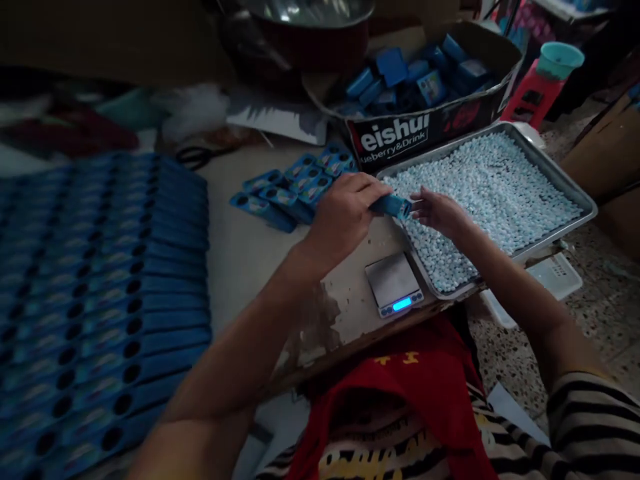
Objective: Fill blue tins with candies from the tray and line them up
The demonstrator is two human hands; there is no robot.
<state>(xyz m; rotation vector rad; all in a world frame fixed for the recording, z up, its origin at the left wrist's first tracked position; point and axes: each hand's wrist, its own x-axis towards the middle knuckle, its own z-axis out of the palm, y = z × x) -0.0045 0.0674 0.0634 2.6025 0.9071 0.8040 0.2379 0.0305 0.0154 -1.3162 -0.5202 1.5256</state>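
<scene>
My left hand point(345, 210) grips a small blue box point(393, 206), held tilted over the near left edge of a metal tray point(590, 212). Small pale blue and white pellets point(490, 193) fill the tray. My right hand point(434, 209) is at the box's right end, above the pellets; its fingers are partly spread, and the fingertips are close to the box's end. Whether they touch it is unclear. Below the hands, a small digital scale point(394, 283) with a lit blue display stands on the table. Its plate is bare.
Rows of blue boxes point(105, 287) cover the left side. Several more blue boxes point(300, 180) lie on the table point(250, 260) beyond my left hand. Behind the tray stands a carton point(395, 137) of blue boxes. Scissors point(194, 157), a metal bowl point(310, 27) and a red stool point(533, 93) are farther back.
</scene>
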